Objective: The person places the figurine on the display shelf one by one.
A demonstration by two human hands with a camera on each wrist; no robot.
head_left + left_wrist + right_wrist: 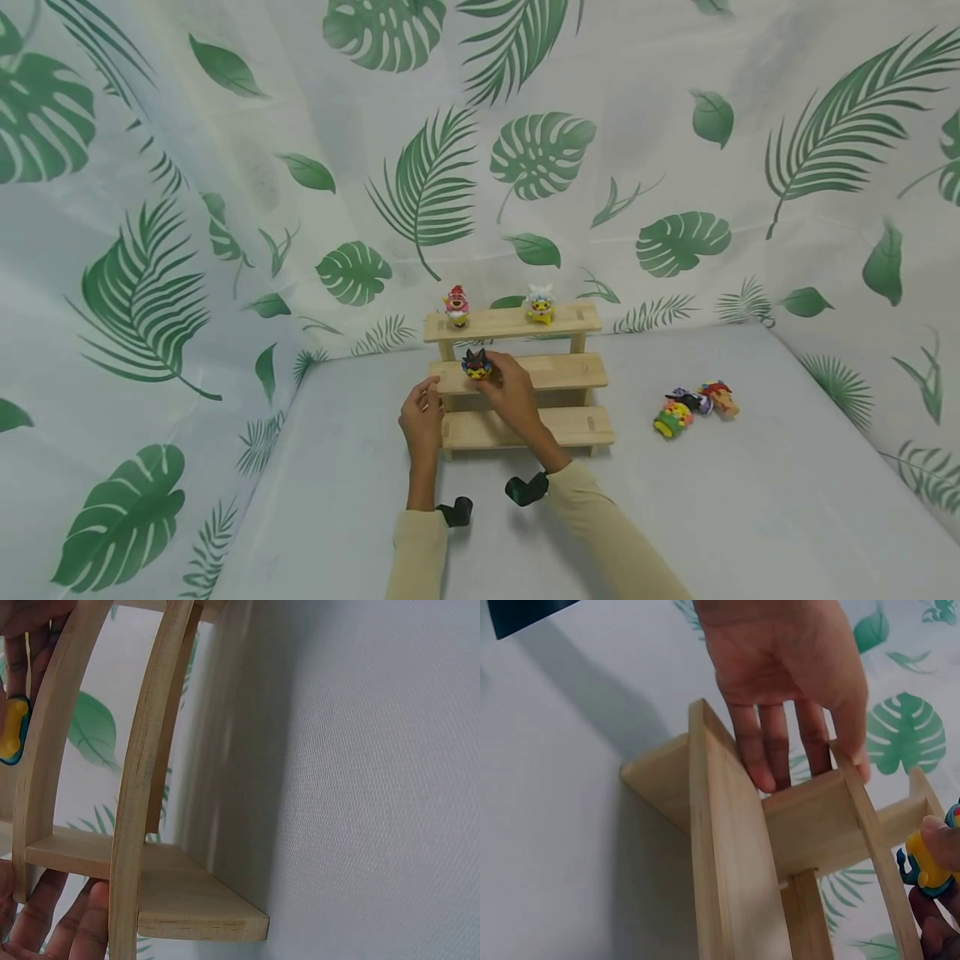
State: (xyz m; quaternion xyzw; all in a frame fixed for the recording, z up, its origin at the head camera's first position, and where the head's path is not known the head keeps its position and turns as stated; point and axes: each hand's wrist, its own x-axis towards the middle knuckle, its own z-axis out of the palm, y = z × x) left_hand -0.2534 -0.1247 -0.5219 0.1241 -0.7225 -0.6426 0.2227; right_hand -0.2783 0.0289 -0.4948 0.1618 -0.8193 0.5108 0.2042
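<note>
A small figurine with black spiky hair and a yellow face is pinched by my right hand just over the left part of the middle board. In the right wrist view the figurine's yellow and teal body shows between thumb and fingers. My left hand grips the left end of the three-tier wooden display stand at the middle board. On the top board stand a pink figurine with a red top and a yellow figurine with a white fluffy hood.
Several loose figurines lie in a group on the white surface right of the stand, among them a green and yellow one and a red and tan one. A leaf-print cloth rises behind the stand. Dark wrist-camera mounts sit by both wrists.
</note>
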